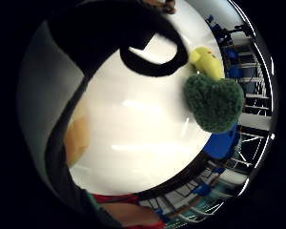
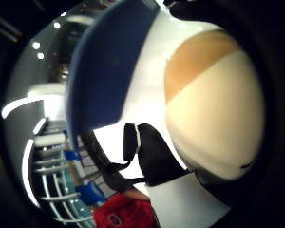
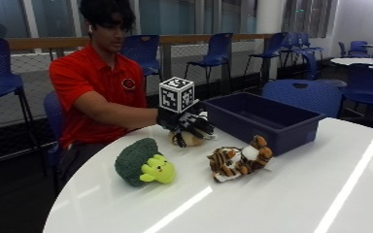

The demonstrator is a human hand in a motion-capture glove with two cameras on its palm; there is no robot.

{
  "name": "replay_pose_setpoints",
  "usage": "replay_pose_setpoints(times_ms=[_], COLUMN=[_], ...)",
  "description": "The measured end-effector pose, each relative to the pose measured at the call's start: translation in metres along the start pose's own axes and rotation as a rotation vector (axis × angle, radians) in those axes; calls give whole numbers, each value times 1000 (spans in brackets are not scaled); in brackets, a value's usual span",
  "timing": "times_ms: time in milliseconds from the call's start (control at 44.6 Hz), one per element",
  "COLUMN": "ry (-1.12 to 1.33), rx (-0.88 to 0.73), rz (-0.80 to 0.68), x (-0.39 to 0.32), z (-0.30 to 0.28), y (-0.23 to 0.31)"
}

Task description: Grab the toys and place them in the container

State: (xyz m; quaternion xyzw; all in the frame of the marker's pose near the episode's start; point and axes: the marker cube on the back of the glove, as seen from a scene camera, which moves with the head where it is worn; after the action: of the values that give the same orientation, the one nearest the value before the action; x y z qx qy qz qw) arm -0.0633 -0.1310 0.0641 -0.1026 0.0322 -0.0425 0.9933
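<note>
My gloved right hand [image 3: 186, 124] is at the table's far side, just left of the blue container [image 3: 261, 119]. Its fingers curl down over a cream and tan plush toy [image 3: 192, 140], which sits on the white table [image 3: 290, 194]. That toy [image 2: 213, 104] fills much of the thumb side palm view, with the container [image 2: 109, 71] beside it. A green broccoli plush [image 3: 141, 162] with a yellow-green face lies nearer the front left, also seen as the broccoli plush [image 1: 213, 102]. A striped tiger plush [image 3: 238, 160] lies in front of the container.
The table's rounded edge [image 3: 83, 194] runs close to the left of the broccoli. The person in a red shirt [image 3: 93, 80] sits behind the table. Blue chairs [image 3: 296, 92] stand behind the container.
</note>
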Motion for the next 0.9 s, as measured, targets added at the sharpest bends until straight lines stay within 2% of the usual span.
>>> replay_pose_setpoints(times_ms=[448, 739, 896], ry=[83, 101, 12], rx=[-40, 88, 136], rz=[20, -93, -93], x=[-9, -16, -16], z=[14, 0, -41], y=[-4, -15, -21])
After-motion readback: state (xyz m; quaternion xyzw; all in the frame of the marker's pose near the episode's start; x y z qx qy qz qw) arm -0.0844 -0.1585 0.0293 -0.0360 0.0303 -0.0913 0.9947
